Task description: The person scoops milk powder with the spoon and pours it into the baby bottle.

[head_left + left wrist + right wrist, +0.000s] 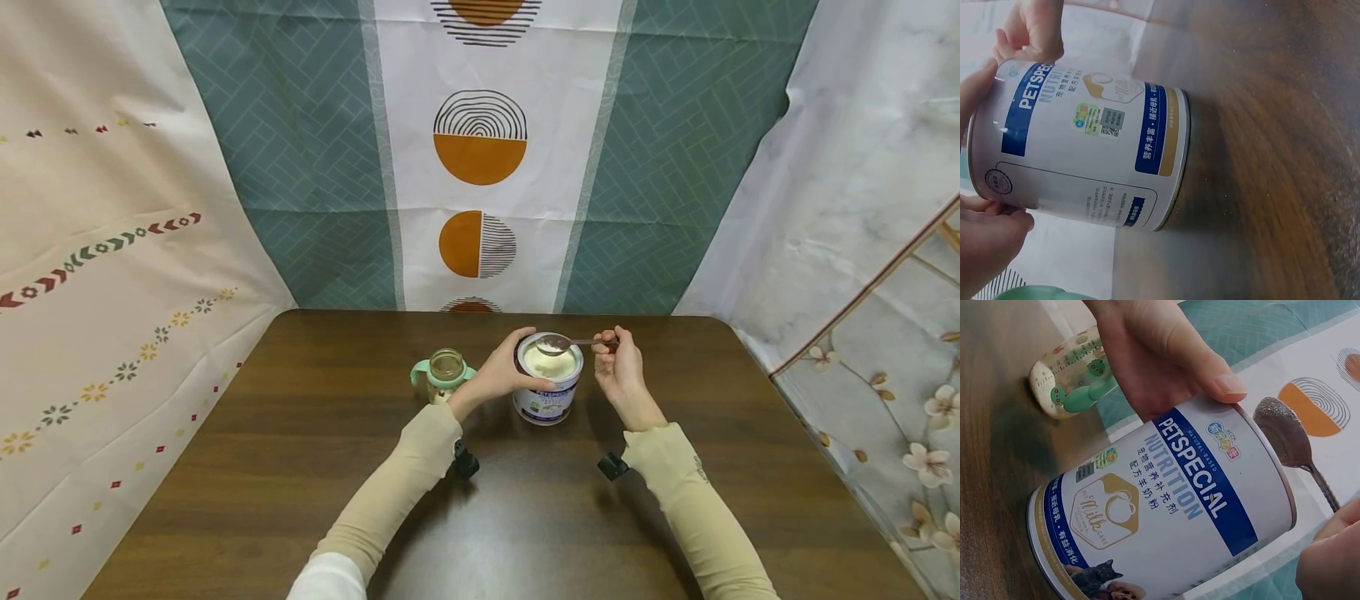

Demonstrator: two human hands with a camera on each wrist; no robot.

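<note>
An open can of milk powder (544, 406) stands on the table, with pale powder inside. My left hand (501, 372) grips it around the upper rim, thumb on the near side and fingers round the far side. From the right, my right hand (621, 375) pinches the handle of a metal spoon (1284, 432). The spoon's bowl is over the can's mouth in the head view, with a dusting of powder on it. In the right wrist view the can's label (1191, 469) reads PETSPECIAL NUTRITION.
Left of the can stands a lidless clear bottle (446, 368) with a green collar and handles, partly behind my left hand. The brown wooden table (525, 533) ends at a patterned cloth backdrop (480, 242), with more cloth at both sides.
</note>
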